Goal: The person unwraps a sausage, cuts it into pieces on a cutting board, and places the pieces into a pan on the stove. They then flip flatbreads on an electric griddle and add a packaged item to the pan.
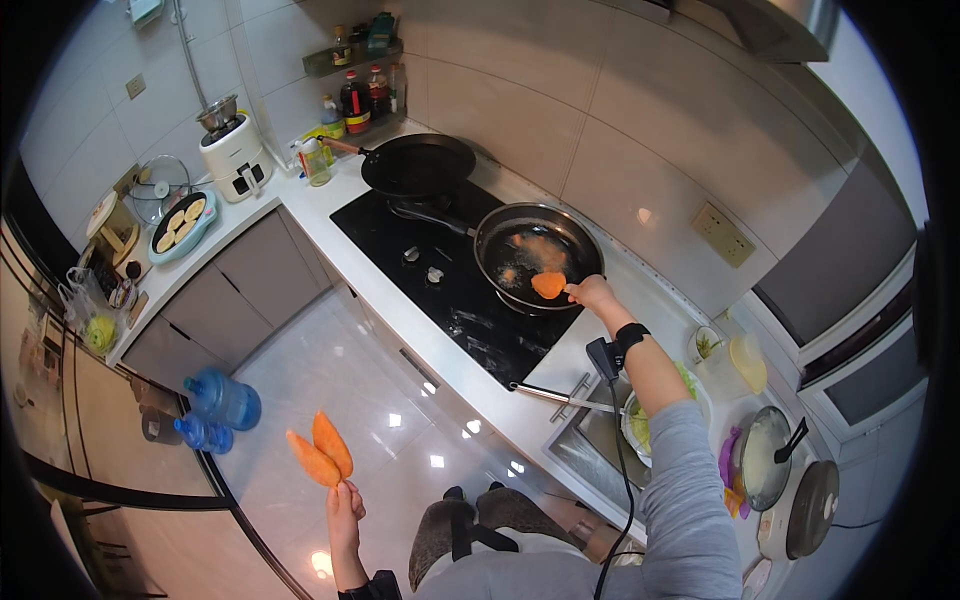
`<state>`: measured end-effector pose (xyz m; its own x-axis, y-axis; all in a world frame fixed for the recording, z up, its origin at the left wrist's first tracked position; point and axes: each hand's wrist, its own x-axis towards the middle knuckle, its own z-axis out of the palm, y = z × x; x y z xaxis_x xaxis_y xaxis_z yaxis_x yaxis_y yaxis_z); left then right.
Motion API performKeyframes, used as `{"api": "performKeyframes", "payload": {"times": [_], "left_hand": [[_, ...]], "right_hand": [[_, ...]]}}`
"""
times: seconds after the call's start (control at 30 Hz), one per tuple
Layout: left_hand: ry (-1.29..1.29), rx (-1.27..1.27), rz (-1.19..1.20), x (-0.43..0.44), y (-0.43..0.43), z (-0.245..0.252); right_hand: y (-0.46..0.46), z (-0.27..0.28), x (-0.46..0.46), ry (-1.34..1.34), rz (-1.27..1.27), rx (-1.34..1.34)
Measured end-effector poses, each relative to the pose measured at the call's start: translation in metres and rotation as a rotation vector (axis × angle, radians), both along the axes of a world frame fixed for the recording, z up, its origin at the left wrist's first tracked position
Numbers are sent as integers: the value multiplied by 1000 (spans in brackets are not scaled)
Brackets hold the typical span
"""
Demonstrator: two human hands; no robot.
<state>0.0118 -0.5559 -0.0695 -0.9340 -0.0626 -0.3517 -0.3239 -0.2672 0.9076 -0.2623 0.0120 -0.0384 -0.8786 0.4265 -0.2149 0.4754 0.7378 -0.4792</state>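
Note:
My right hand (590,291) reaches over the near rim of a dark frying pan (538,256). Its fingers pinch the end of an orange breaded cutlet (549,285), which hangs at the pan's near side; whether it touches the oil I cannot tell. Bubbling oil (536,251) with orange bits covers the pan's bottom. Lower left, above the floor, my left hand (345,514) grips two more orange cutlets (321,454) by their narrow ends, fanned apart and pointing up. The pan sits on a black glass gas hob (427,262), its handle toward the back left.
Behind the pan is a flat black skillet (418,166) with a wooden handle. A sink (592,442), a long-handled metal utensil (562,397) and a glass lid (763,457) lie to the right. A white air fryer (238,157) and a blue dish (182,229) stand left. Water jugs (225,400) are on the floor.

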Motion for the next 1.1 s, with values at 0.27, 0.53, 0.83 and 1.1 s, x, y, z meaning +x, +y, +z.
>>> {"api": "performKeyframes", "payload": {"times": [0.27, 0.53, 0.83, 1.1], "left_hand": [[-28, -52, 50, 1, 11, 4], [-36, -414, -162, 10, -20, 48], [79, -300, -480, -32, 7, 62], [154, -337, -609, 1, 95, 54]], "right_hand": [[-22, 14, -24, -60, 27, 126], [13, 132, 80, 220, 174, 59], [12, 166, 311, 237, -167, 53], [28, 103, 376, 243, -69, -49]]}}
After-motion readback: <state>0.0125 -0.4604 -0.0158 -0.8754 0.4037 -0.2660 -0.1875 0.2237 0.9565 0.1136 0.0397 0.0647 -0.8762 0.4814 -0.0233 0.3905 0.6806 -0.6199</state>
